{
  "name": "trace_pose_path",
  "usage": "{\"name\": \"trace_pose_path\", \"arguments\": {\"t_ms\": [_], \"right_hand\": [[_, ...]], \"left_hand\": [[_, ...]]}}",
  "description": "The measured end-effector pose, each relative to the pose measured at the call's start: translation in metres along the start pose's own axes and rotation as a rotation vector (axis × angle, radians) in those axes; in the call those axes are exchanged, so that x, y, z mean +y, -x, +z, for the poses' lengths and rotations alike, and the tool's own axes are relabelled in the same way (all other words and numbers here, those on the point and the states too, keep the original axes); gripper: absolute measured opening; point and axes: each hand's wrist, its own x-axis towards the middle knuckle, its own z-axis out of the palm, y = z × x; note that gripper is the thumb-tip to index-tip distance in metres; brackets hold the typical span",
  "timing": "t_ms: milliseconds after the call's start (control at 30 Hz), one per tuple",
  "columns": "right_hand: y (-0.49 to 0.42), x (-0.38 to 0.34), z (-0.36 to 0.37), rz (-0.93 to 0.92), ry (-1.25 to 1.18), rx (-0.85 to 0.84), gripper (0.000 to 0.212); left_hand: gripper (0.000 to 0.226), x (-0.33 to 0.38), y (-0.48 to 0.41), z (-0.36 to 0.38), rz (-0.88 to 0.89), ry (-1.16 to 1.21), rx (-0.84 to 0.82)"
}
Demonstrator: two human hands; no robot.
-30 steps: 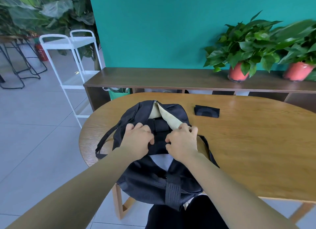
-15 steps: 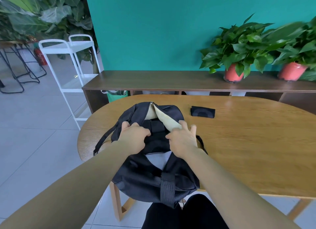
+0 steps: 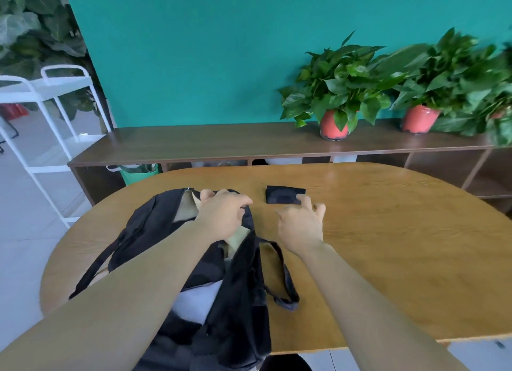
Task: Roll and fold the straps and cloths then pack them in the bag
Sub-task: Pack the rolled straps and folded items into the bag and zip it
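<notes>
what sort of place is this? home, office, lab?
Likely an office lounge or café-style common room: oval light-wood table, long dark-wood low shelf holding leafy plants in red pots against a teal wall, white metal trolley on grey floor tiles.

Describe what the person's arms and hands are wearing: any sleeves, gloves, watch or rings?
Nothing that shows. The left hand and right hand are ungloved, with no rings visible in this slightly blurred picture. The left forearm and right forearm are bare down to the frame's edge: no sleeves, watch or bands.
</notes>
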Motion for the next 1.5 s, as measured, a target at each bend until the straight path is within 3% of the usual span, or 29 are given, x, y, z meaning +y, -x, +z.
{"name": "trace_pose_path", "arguments": {"t_ms": [167,367,567,700,900,1033,1167,1400,1500], "right_hand": [[-0.041,0.036,0.024,0.179,-0.122,0.003,0.026],[-0.099,0.064,0.061,0.545,-0.353,0.014,0.026],[-0.149,0.074,0.087,0.76,-0.405,-0.105,0.052],[-0.169,0.073,0.093,0.779,-0.411,-0.181,0.05],[-0.166,0.087,0.086,0.824,-0.724,-0.195,0.026],[-0.146,0.088,0.081,0.824,-0.945,-0.168,0.04],[-0.117,0.071,0.053,0.754,-1.106,-0.132,0.062],[-0.053,0.016,-0.009,0.478,-1.173,-0.165,0.065],[-0.02,-0.019,-0.016,0.379,-1.113,-0.286,0.052]], "left_hand": [[0.036,0.014,-0.057,0.029,-0.051,0.161,-0.095],[0.039,0.012,-0.124,0.072,-0.146,0.359,-0.198],[0.053,0.024,-0.167,0.092,-0.401,0.462,-0.257],[0.036,0.031,-0.183,0.105,-0.58,0.577,-0.285],[0.054,0.037,-0.18,0.096,-0.715,0.781,-0.336],[0.052,0.036,-0.16,0.075,-0.67,0.845,-0.334],[0.028,0.031,-0.13,0.035,-0.601,0.892,-0.291],[0.017,0.001,-0.037,-0.043,-0.604,0.935,-0.295],[0.024,-0.031,0.015,-0.057,-0.636,0.877,-0.343]]}}
